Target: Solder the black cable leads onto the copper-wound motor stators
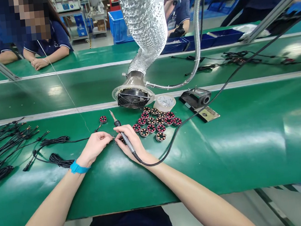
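Green and glossy, the bench (249,146) fills your view. It is smooth and streaked with glare, with wide bare room toward its right edge and along the near edge beside your forearms. A crinkled silver foil duct (144,24) hangs over the far edge and ends in a round black grilled fan (133,97). Toward the left edge lies a tangle of thin black cables (0,156), cut off by the frame. Right of the fan sits a boxy black stand (198,99) on a flat plate, with a shallow round tin (164,102) between them. Just nearer you, small round wound parts (155,121), red and copper, lie packed close together.

Your right hand (132,143) is closed pen-fashion round a soldering iron (120,128), whose tip points toward the far edge. Your left hand (96,145) pinches the end of a wire (81,139) just beside your right fingers. Those fingers mostly hide the small piece between your hands, so I cannot make it out.
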`<state>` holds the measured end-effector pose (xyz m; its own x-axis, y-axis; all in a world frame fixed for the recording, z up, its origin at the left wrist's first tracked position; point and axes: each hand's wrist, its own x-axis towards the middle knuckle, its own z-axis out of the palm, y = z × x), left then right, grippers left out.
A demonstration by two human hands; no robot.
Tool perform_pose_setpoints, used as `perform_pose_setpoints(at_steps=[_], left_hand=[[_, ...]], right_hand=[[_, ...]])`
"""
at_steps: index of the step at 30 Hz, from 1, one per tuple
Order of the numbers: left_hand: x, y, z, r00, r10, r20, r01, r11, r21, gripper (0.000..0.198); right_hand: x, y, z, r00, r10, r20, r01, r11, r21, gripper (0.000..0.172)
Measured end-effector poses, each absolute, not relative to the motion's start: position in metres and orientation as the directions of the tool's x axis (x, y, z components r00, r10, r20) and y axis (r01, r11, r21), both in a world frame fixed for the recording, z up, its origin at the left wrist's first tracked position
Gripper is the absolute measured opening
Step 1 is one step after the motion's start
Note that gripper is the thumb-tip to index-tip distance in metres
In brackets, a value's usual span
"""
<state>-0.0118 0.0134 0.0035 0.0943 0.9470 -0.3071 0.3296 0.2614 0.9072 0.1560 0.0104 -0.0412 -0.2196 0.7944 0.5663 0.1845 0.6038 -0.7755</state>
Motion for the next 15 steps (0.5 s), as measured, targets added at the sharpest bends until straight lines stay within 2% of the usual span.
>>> perform_pose_setpoints(at_steps=[9,15], left_hand=[[-0.0106,0.0131,0.0044,0.091,0.943,-0.319,0.321,0.276,0.906,0.020],[-0.0071,0.0109,0.0103,0.101,0.937,-0.334,0.324,0.286,0.902,0.021]], right_hand=[[0.1547,0.0111,-0.0431,-0.189,0.803,0.566,0.219,0.596,-0.773,0.054],[0.1534,0.0107,-0.0442,-0.158,0.813,0.560,0.251,0.582,-0.773,0.050]])
